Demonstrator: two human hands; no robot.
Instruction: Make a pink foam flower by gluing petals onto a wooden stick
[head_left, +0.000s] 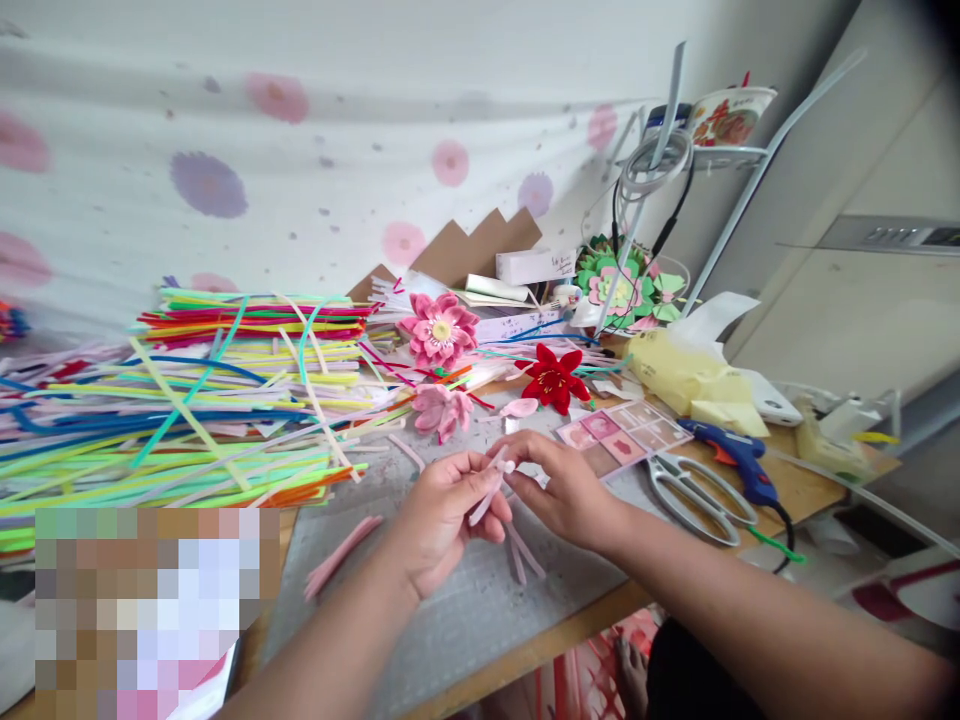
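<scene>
Pale pink pipe cleaners are pinched between the fingertips of my left hand, over the grey cutting mat. My right hand meets it from the right, its thumb and fingers closed on the same bent, whitish end. Below my hands, a few loose pink pipe cleaners lie on the mat. To the left rests a small bundle of cut pink pipe cleaners. Just beyond my fingers sit a pale pink petal, a light pink flower and a red flower.
Heaps of coloured pipe cleaners cover the left side. Scissors, a blue glue gun and a picture card lie to the right. A darker pink flower and a green-and-pink flower stand behind. A metal stand rises at the back right.
</scene>
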